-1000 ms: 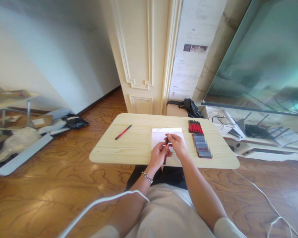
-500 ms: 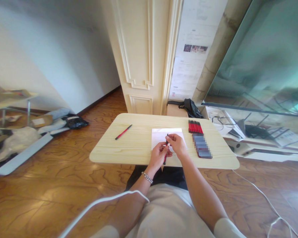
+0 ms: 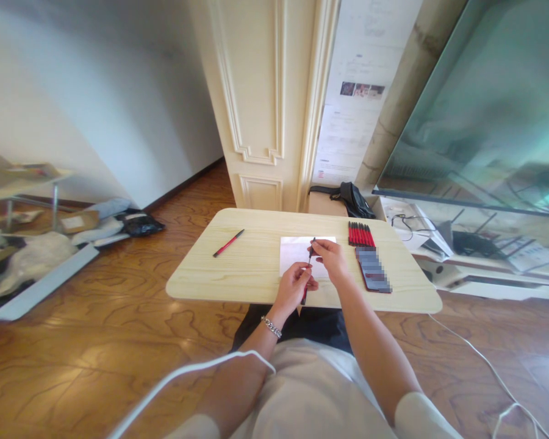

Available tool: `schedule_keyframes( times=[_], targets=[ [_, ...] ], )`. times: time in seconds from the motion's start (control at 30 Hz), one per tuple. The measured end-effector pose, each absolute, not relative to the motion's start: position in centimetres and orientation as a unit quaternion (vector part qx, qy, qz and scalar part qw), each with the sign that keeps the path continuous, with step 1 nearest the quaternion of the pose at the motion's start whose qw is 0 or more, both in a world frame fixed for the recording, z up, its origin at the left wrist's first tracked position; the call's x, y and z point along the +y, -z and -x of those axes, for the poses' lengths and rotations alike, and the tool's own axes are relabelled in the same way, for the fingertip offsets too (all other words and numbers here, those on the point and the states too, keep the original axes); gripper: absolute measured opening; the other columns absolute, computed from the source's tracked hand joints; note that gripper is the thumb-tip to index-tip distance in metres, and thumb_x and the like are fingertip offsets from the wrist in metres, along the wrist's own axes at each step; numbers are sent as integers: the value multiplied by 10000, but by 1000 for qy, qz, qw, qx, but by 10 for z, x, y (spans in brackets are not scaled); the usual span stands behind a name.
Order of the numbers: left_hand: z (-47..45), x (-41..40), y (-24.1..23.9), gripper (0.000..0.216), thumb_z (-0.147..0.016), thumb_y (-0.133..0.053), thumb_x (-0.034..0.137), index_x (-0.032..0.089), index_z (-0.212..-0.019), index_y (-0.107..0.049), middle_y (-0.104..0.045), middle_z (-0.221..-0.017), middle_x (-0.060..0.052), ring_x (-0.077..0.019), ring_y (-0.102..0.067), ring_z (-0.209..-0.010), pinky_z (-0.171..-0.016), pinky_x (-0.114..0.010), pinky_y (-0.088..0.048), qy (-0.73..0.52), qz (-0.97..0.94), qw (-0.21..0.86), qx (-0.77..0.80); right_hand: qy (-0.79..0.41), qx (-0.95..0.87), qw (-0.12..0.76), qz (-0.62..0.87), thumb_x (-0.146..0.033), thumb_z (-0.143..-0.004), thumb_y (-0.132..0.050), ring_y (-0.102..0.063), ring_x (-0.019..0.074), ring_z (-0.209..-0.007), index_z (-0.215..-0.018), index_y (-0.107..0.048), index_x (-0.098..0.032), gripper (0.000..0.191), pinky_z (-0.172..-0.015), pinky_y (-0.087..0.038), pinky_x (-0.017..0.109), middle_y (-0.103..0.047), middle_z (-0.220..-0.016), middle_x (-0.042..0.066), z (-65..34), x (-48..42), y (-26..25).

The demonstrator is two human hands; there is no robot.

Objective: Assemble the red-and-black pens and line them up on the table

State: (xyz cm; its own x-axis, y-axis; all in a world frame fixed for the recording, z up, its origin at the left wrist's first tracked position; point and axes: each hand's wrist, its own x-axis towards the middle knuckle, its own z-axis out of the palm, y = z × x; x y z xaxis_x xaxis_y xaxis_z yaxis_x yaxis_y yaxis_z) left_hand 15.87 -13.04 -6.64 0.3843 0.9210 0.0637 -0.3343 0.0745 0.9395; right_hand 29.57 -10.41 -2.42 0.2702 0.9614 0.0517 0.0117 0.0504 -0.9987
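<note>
My left hand (image 3: 294, 285) is closed around the red barrel of a pen (image 3: 304, 297), whose black lower end sticks out below the fingers. Just above it, my right hand (image 3: 331, 257) pinches the pen's black end piece (image 3: 312, 249). A thin dark shaft, perhaps the refill, shows in the gap between both hands. Beneath them lies a white sheet of paper (image 3: 291, 249) on the pale wooden table (image 3: 251, 274). One red and black pen (image 3: 229, 243) lies alone at the left. Several similar pens (image 3: 361, 234) form a neat row at the right.
A phone-like object (image 3: 373, 272), its face pixelated, lies below the row of pens. Behind the table are a black bag (image 3: 354, 200) and a low cabinet (image 3: 480, 283) with cables. A white cord (image 3: 187, 369) crosses over my left forearm.
My right hand has moved slightly up and right with the black end piece, away from the barrel. A thin shaft now shows between the hands. My left hand stays in place.
</note>
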Motion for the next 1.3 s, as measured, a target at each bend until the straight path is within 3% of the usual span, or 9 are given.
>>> schedule_keyframes(
  times=[0.23,0.37,0.5,0.67,0.8,0.97,1.17,1.3],
  targets=[
    [-160,-132,64,407,-766,-630,498,169,-996,-562,-621,-658,-1,-167,-661,-586,-628,-343,-575,-473,-482,670,308,-381,-409,612,560,-502,-709,-644,-609,143,-652,-878,-678,-149,393,-579,-415,241,-690,-773,62,-308,-81,15],
    [-159,-133,61,405,-778,-617,496,170,-1007,-550,-618,-652,0,-170,-661,-592,-621,-340,-574,-488,-472,663,314,-269,-511,472,666,-440,-711,-662,-596,167,-619,-860,-688,-163,315,-584,-401,266,-670,-658,37,-305,-78,32],
    [-157,-132,60,381,-780,-617,494,187,-998,-553,-623,-661,5,-168,-660,-601,-610,-325,-565,-486,-468,666,317,-161,-567,344,731,-379,-752,-651,-613,193,-696,-863,-666,-208,205,-618,-382,280,-694,-742,63,-291,-86,49],
    [-156,-132,61,376,-778,-618,499,195,-993,-562,-650,-712,-3,-164,-653,-577,-579,-321,-559,-487,-469,663,321,-113,-602,265,745,-360,-807,-598,-612,208,-722,-774,-661,-214,162,-627,-357,289,-690,-793,102,-280,-93,54],
    [-157,-132,60,365,-786,-615,483,190,-995,-554,-631,-681,1,-170,-658,-593,-582,-315,-560,-493,-467,663,315,-134,-599,308,727,-388,-826,-569,-599,193,-702,-744,-655,-210,214,-639,-362,283,-683,-767,86,-285,-93,50],
    [-160,-130,62,384,-782,-609,498,182,-992,-551,-608,-641,14,-157,-655,-577,-598,-311,-561,-497,-451,666,325,-216,-549,458,665,-467,-885,-428,-585,160,-664,-807,-669,-193,373,-635,-403,264,-677,-739,45,-293,-99,39],
    [-161,-130,64,396,-785,-600,506,177,-1000,-553,-614,-639,8,-153,-655,-566,-603,-312,-566,-491,-466,659,328,-309,-559,503,582,-475,-762,-599,-551,144,-608,-769,-667,-175,307,-583,-418,255,-640,-663,14,-288,-113,34],
    [-160,-131,63,380,-788,-601,494,179,-993,-548,-609,-652,7,-160,-661,-580,-609,-322,-572,-486,-471,667,312,-324,-536,532,569,-443,-750,-605,-541,137,-581,-772,-660,-169,281,-554,-410,252,-644,-663,22,-288,-106,31]
  ],
)
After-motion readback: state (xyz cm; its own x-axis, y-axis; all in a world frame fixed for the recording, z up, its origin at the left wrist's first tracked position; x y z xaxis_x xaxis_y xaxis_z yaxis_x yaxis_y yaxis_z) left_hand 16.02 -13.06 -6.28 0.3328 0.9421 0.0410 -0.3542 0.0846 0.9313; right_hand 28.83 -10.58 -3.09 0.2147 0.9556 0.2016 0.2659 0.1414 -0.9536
